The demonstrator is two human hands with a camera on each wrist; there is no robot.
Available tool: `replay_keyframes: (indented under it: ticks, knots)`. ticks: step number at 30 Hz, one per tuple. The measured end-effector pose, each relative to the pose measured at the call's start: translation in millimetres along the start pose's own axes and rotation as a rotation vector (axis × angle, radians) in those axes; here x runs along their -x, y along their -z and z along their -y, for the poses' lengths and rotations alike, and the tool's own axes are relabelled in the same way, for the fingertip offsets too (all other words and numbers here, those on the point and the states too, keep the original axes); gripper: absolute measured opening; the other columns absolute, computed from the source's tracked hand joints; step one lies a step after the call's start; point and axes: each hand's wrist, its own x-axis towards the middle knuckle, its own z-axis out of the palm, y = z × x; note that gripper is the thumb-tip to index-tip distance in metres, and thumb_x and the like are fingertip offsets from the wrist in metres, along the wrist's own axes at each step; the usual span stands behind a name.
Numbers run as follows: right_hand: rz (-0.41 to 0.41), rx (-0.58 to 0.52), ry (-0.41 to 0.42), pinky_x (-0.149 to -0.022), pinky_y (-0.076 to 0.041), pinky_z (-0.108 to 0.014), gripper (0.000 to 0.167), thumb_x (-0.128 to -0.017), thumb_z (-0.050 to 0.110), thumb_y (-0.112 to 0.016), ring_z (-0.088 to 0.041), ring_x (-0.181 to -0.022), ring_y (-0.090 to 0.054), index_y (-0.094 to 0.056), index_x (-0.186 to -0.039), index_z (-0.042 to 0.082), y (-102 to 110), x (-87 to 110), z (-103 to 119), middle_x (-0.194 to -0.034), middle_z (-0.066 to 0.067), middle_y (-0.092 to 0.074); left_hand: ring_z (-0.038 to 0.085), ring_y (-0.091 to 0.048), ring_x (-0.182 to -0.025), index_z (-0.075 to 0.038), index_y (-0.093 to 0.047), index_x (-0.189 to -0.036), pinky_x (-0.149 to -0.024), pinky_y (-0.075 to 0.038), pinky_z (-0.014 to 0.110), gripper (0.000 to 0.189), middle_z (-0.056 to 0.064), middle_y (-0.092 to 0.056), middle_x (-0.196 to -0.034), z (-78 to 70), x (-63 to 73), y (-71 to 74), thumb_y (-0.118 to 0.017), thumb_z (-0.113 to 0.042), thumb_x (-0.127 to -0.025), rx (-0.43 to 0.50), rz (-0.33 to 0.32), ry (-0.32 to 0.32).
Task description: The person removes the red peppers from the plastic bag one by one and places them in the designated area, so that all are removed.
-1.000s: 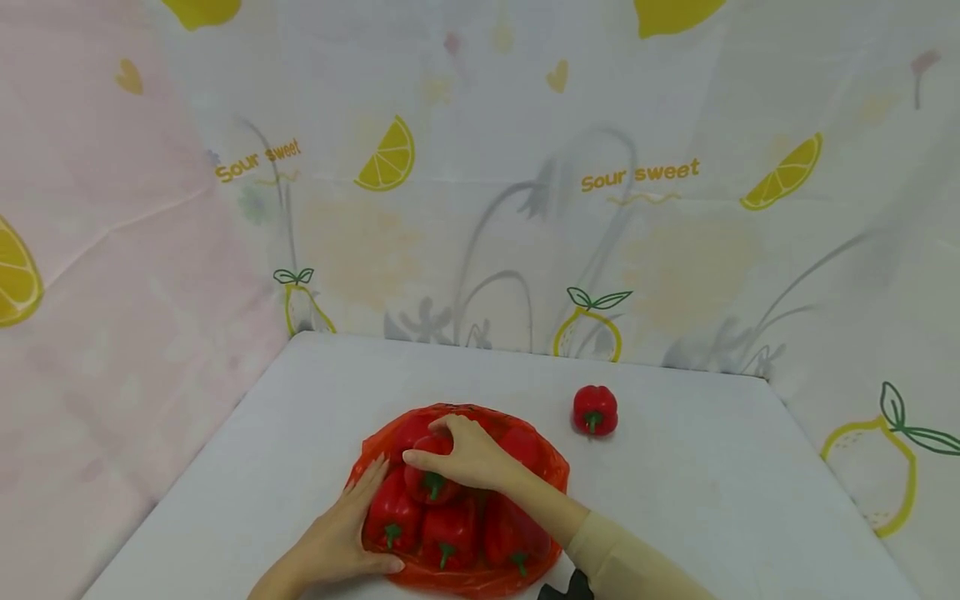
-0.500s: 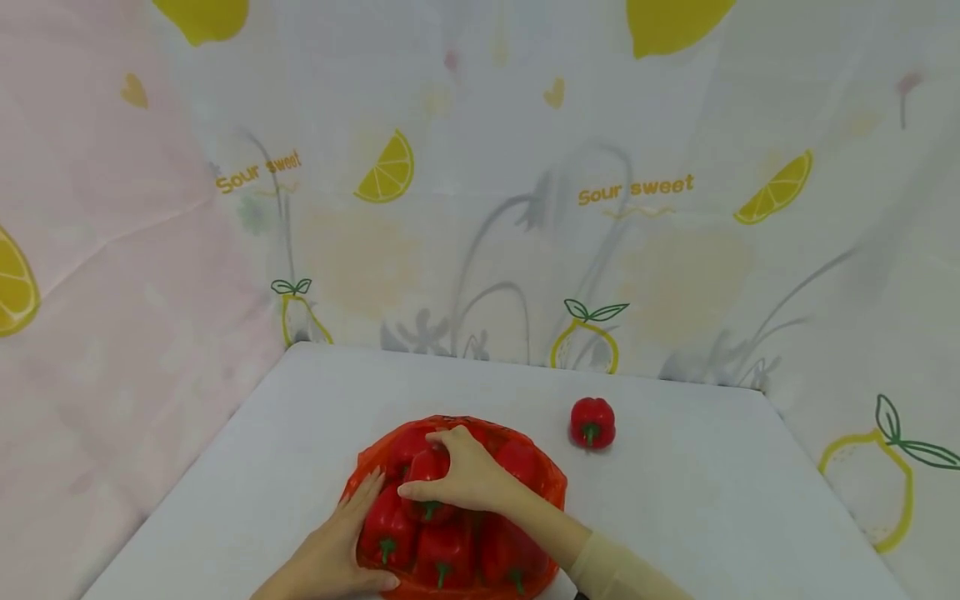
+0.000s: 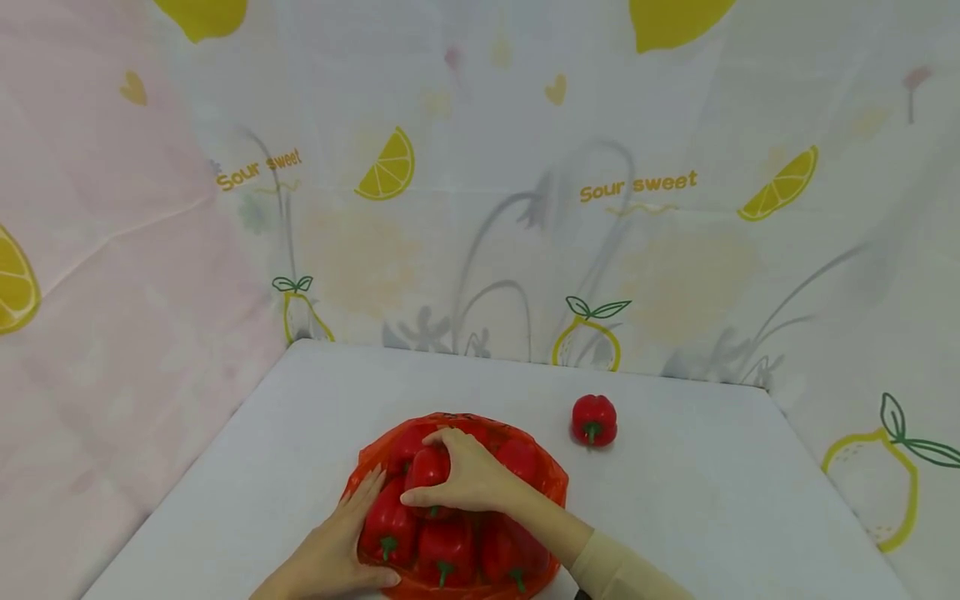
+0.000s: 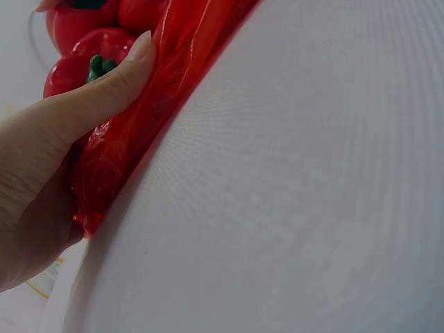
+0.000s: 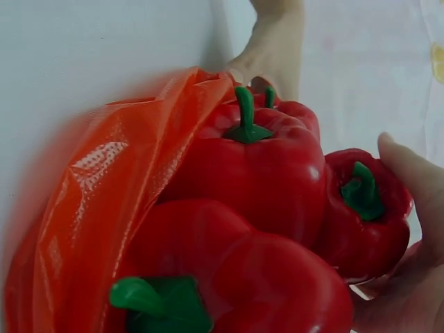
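Note:
A red plastic bag (image 3: 557, 485) packed with several red bell peppers lies spread on the table. My right hand (image 3: 472, 477) reaches over it and grips a smaller bell pepper (image 3: 428, 468) on top of the heap. The right wrist view shows that pepper (image 5: 357, 243) between thumb and fingers, beside larger peppers (image 5: 267, 180) with green stems. Along the bag's left side, my left hand (image 3: 335, 542) rests with fingers extended. In the left wrist view its thumb (image 4: 114, 87) lies over the bag's edge against a pepper. Bag folds hide the lower peppers.
One more bell pepper (image 3: 594, 420) stands alone on the white table (image 3: 712, 492), behind and right of the bag. A lemon-printed cloth (image 3: 495, 250) hangs behind the table's far edge and along its sides.
The head view has tilted slightly, shifting the scene down. My right hand keeps its grip on the top pepper, which has turned a little so its stem shows less. The left hand stays put.

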Motion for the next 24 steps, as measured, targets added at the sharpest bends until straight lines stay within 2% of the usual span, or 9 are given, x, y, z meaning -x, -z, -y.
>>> replay_keyframes:
  ticks: [6, 13, 16, 24]
  knots:
    - [-0.036, 0.011, 0.038, -0.079, -0.053, -0.036, 0.080, -0.071, 0.053, -0.078, -0.016, -0.108, -0.050, -0.049, -0.134, 0.014, -1.2, 2.8, -2.9, -0.121, 0.002, -0.049, 0.046, -0.026, -0.137, -0.006, -0.014, -0.154, -0.081, -0.046, 0.067, 0.123, 0.017, -0.017, -0.158, -1.4, -0.3, 0.5, -0.079, -0.062, -0.066, 0.003, 0.004, 0.011]
    - [-0.140, 0.055, 0.191, -0.081, -0.051, -0.026, 0.077, -0.069, 0.048, -0.083, -0.011, -0.105, -0.048, -0.050, -0.131, 0.014, -0.5, 11.9, -9.0, -0.115, 0.005, -0.045, 0.046, -0.027, -0.137, -0.005, -0.016, -0.154, -0.083, -0.047, 0.065, 0.123, 0.016, -0.018, -0.158, -1.1, -1.7, 1.0, -0.079, -0.061, -0.065, 0.009, -0.001, 0.019]
    - [-0.182, 0.023, 0.230, -0.083, -0.051, -0.026, 0.075, -0.069, 0.045, -0.084, -0.010, -0.107, -0.050, -0.047, -0.128, 0.016, 1.4, 16.2, -11.0, -0.119, 0.006, -0.046, 0.046, -0.026, -0.137, -0.004, -0.015, -0.154, -0.084, -0.046, 0.066, 0.123, 0.017, -0.018, -0.158, -0.8, -2.2, 1.1, -0.079, -0.061, -0.065, 0.010, 0.000, 0.018]
    - [-0.245, -0.070, 0.262, -0.078, -0.053, -0.027, 0.076, -0.070, 0.043, -0.084, -0.014, -0.109, -0.054, -0.043, -0.130, 0.023, 9.4, 29.2, -11.5, -0.124, 0.010, -0.051, 0.046, -0.027, -0.137, -0.005, -0.015, -0.154, -0.081, -0.048, 0.065, 0.123, 0.017, -0.018, -0.158, -0.5, -0.6, 1.2, -0.079, -0.061, -0.065, 0.012, 0.008, 0.018]
